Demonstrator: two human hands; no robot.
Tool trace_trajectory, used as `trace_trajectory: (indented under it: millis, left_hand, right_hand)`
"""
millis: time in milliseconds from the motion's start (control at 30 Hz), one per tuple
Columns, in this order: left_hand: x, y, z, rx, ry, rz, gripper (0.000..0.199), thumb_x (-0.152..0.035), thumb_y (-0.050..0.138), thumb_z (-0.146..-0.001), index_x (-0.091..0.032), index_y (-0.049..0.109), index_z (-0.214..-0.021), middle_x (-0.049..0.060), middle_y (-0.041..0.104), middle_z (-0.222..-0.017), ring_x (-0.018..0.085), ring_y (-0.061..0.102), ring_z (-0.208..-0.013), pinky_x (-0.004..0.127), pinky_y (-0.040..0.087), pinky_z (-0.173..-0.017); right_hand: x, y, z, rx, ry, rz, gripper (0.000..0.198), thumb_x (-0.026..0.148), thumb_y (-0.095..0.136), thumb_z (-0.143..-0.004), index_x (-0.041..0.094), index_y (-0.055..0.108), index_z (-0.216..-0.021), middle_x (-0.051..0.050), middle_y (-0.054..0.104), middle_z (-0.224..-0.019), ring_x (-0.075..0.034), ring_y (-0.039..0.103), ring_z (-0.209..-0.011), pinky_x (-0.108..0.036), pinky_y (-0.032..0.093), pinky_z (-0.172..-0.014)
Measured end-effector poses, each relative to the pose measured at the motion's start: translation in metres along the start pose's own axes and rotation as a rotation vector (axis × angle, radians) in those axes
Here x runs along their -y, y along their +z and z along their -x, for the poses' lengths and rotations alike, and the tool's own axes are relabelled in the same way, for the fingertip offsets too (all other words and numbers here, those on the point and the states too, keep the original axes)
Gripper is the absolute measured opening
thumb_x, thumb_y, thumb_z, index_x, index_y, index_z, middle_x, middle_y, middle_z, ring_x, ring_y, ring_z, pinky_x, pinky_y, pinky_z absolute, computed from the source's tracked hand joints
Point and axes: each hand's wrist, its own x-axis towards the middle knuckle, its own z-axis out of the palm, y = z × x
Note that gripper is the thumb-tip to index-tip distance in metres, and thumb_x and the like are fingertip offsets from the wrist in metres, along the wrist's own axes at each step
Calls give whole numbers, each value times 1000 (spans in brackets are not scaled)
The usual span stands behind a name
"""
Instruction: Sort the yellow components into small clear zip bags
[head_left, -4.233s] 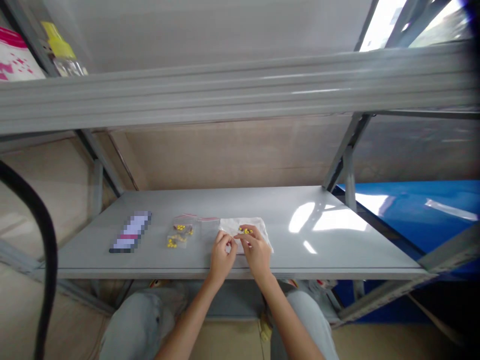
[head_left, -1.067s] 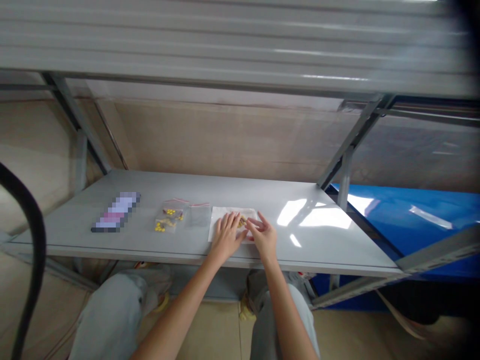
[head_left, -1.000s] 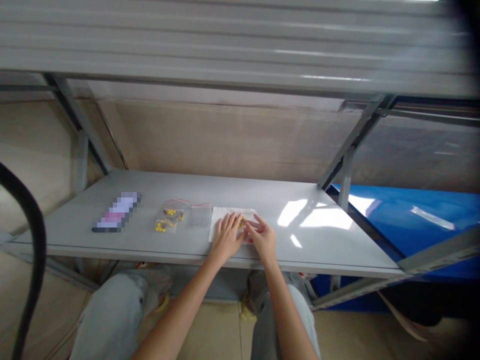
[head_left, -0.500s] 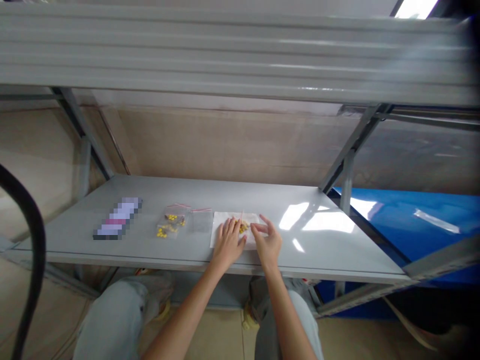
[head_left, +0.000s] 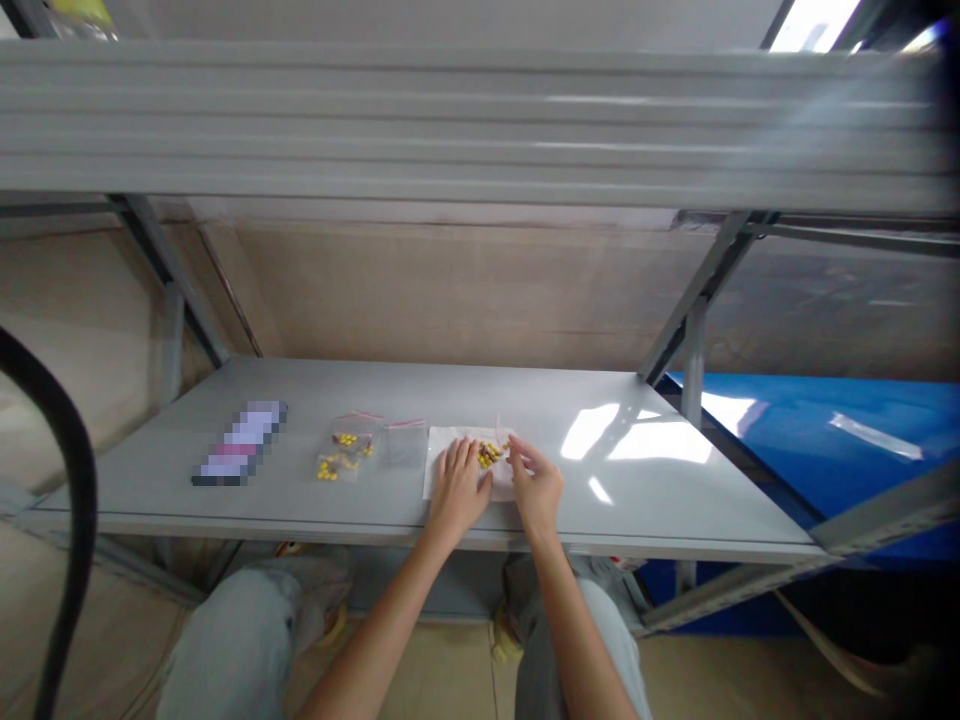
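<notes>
My left hand (head_left: 458, 484) lies flat with its fingers stretched out on a white sheet (head_left: 436, 488). Just right of its fingertips is a small heap of yellow and dark brown pieces (head_left: 490, 455), possibly capsules or beads. My right hand (head_left: 538, 488) is at the right side of the heap, thumb and fingers pinched together. Whatever is between those fingertips is too small to make out. To the left lies a flat zip bag (head_left: 406, 445) with a red closure line. Farther left, clear zip bags (head_left: 346, 462) hold similar yellow and brown pieces.
A pixelated phone-like object (head_left: 240, 443) lies on the left of the grey shelf (head_left: 300, 385). Metal uprights (head_left: 694, 300) and a ridged upper shelf (head_left: 480, 130) frame the space. A black hose (head_left: 75, 480) curves at the left; a blue surface (head_left: 810, 440) stands right.
My right hand's fingers have drawn closer together in a pinch, and more of the heap shows between my hands. My left hand stays on the sheet. The view has shifted slightly.
</notes>
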Motion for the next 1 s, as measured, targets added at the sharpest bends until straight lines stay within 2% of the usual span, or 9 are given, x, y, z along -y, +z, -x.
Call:
trace_trajectory:
  millis: [133, 233, 333, 433, 567, 633, 833, 900, 1000]
  left_hand:
    - [-1, -3, 0, 1, -12, 19, 50, -31, 41, -86, -12, 39, -133, 14, 40, -140, 27, 31, -132, 45, 25, -109]
    - [0, -6, -1, -39, -33, 93, 56, -26, 40, -86, -12, 28, -139, 15, 36, -142, 26, 30, -133, 45, 28, -107]
    - [1, -9, -2, -63, -41, 178, 61, -21, 39, -84, -13, 19, -142, 15, 35, -143, 24, 32, -132, 43, 31, -106]
    - [2, -9, -2, -60, -27, 181, 61, -21, 41, -84, -13, 21, -141, 15, 37, -142, 24, 34, -131, 43, 31, -106]
    - [2, -5, -1, -30, -18, 92, 55, -26, 44, -84, -15, 32, -137, 14, 40, -139, 26, 35, -130, 45, 30, -106]
    - [2, -2, -1, -16, -17, 60, 50, -28, 44, -85, -15, 38, -133, 14, 41, -139, 26, 35, -130, 45, 30, -106]
    - [1, -2, 0, -25, -33, 48, 48, -27, 44, -85, -12, 41, -131, 14, 41, -139, 26, 35, -130, 43, 29, -107]
    - [1, -3, 0, -32, -30, 59, 49, -28, 44, -84, -12, 40, -131, 14, 41, -139, 25, 34, -130, 42, 28, -108]
    - [-1, -5, -1, -31, -34, 76, 52, -29, 45, -84, -10, 40, -132, 15, 42, -138, 26, 34, -130, 43, 29, -108]
  right_hand:
    - [1, 1, -2, -7, 80, -166, 51, 51, 52, -76, 13, 66, -106, -11, 71, -83, -22, 66, -70, -30, 50, -58]
    - [6, 0, -2, -16, 129, -281, 58, 53, 54, -74, 12, 59, -115, -10, 70, -81, -19, 65, -65, -24, 47, -47]
    - [10, -3, 0, 46, 143, -300, 60, 53, 54, -74, 12, 56, -119, -8, 69, -76, -17, 63, -62, -22, 44, -44]
    - [9, -4, 2, 92, 80, -187, 52, 50, 51, -77, 14, 61, -113, -9, 70, -79, -19, 63, -65, -25, 46, -49]
    - [4, -4, 4, 19, -79, 93, 38, 41, 47, -80, 18, 68, -102, -9, 70, -88, -21, 63, -72, -32, 46, -67]
    - [2, -4, 4, 22, -125, 171, 35, 36, 46, -80, 20, 70, -100, -8, 70, -89, -21, 62, -76, -32, 44, -71]
    - [2, -4, 5, 104, -108, 248, 31, 32, 50, -76, 21, 71, -95, -8, 70, -85, -23, 61, -74, -32, 42, -67]
    - [3, -3, 5, 89, -98, 210, 30, 35, 51, -77, 20, 72, -93, -8, 71, -84, -23, 61, -74, -32, 42, -68]
    - [6, -5, 4, -3, -87, 138, 34, 38, 48, -79, 18, 71, -96, -9, 71, -86, -21, 62, -71, -30, 43, -67]
